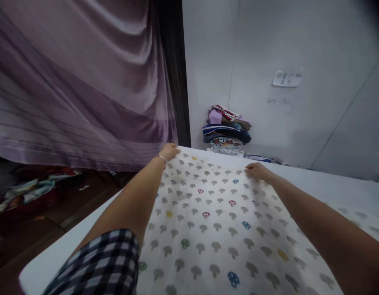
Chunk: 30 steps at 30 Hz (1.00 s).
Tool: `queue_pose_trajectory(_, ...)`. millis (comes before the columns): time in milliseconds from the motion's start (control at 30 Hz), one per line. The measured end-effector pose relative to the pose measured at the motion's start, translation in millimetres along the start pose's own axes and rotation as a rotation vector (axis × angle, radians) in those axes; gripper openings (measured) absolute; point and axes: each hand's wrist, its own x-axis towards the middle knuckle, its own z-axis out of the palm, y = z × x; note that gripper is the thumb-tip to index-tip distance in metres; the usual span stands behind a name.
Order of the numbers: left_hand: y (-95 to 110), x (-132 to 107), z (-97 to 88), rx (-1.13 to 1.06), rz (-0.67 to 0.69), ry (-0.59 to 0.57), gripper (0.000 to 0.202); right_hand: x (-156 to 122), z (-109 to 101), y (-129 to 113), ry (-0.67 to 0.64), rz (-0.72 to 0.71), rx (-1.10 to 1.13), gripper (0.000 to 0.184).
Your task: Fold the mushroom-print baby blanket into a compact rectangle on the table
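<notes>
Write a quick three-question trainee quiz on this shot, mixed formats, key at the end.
1. True or false: the left hand and the right hand both touch the mushroom-print cloth.
2. The left sleeve is: A) striped, B) checked, C) plain.
3. Fill in: the bracelet is on the ____ wrist.

Key: 1 true; 2 B; 3 left.

We see a white tabletop, near-left corner rounded. Mushroom-print cloth spread over the middle, lightly wrinkled. Along the back we log a stack of folded fabrics, crinkly plastic at its base, striped cloth just right. More patterned fabric far right; we can't tell if same piece.
</notes>
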Motion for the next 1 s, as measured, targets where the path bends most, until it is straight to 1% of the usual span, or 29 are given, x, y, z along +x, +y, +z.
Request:
queue_pose_trajectory(100, -25.3, 10.9, 45.1, 0.066, -0.032, -0.045, 0.034, 16.1, 37.8, 11.6, 0.01, 0.03, -0.117, 0.018)
queue_pose_trajectory(167, -40.7, 17.9, 66.3, 0.107, -0.045, -0.057, 0.031, 20.4, 56.5, 15.7, 0.034, 0.033, -0.189, 0.021)
queue_pose_trajectory(267, -60.2, 26.8, 85.8, 0.182, -0.062, -0.036, 0.024, 21.5, 74.4, 16.0, 0.083, 0.028, -0.297, 0.027)
queue_pose_trajectory(333, -70.0, 30.7, 92.9, 0.224, -0.074, -0.033, 0.023, 20.2, 80.6, 13.4, 0.114, 0.007, -0.366, 0.029)
queue_pose_trajectory(400, -75.6, 32.3, 96.3, 0.243, -0.082, -0.054, 0.023, 17.9, 83.3, 10.4, 0.135, -0.023, -0.426, 0.03)
queue_pose_trajectory(500, -72.4, 28.0, 94.9, 0.266, -0.082, -0.066, 0.031, 14.7, 83.3, 7.5, 0.14, -0.055, -0.488, 0.031)
queue_pose_trajectory(533, -68.2, 23.6, 93.3, 0.294, -0.05, -0.048, 0.034, 13.9, 82.7, 6.9, 0.137, -0.06, -0.502, 0.031)
queue_pose_trajectory(567, -63.0, 17.3, 91.9, 0.331, 0.012, -0.022, 0.038, 13.2, 82.0, 6.2, 0.133, -0.063, -0.513, 0.031)
queue_pose_trajectory(600, -57.4, 9.0, 91.0, 0.372, 0.107, -0.001, 0.041, 12.7, 81.3, 5.5, 0.131, -0.064, -0.521, 0.031)
queue_pose_trajectory(667, -47.6, -12.5, 91.4, 0.443, 0.369, -0.012, 0.043, 11.7, 79.8, 3.8, 0.127, -0.059, -0.532, 0.031)
queue_pose_trajectory(733, -44.4, -35.7, 95.2, 0.478, 0.623, -0.107, 0.046, 10.2, 77.4, 2.9, 0.124, -0.05, -0.535, 0.03)
queue_pose_trajectory(767, -46.0, -45.5, 98.0, 0.494, 0.712, -0.168, 0.048, 8.9, 75.5, 3.5, 0.123, -0.046, -0.534, 0.03)
queue_pose_trajectory(800, -49.3, -52.9, 101.4, 0.515, 0.748, -0.22, 0.051, 6.9, 72.5, 5.3, 0.123, -0.047, -0.531, 0.03)
queue_pose_trajectory(833, -53.8, -57.5, 104.9, 0.542, 0.731, -0.262, 0.052, 3.6, 68.2, 8.8, 0.127, -0.051, -0.526, 0.032)
queue_pose_trajectory(900, -63.2, -58.4, 111.2, 0.589, 0.654, -0.329, 0.052, -7.7, 54.6, 22.3, 0.142, -0.058, -0.515, 0.036)
queue_pose_trajectory(933, -66.9, -55.8, 113.4, 0.598, 0.637, -0.352, 0.052, -16.0, 44.8, 32.9, 0.153, -0.053, -0.511, 0.037)
queue_pose_trajectory(1000, -71.0, -48.5, 114.8, 0.598, 0.622, -0.388, 0.052, -37.5, 19.7, 62.4, 0.18, -0.005, -0.506, 0.037)
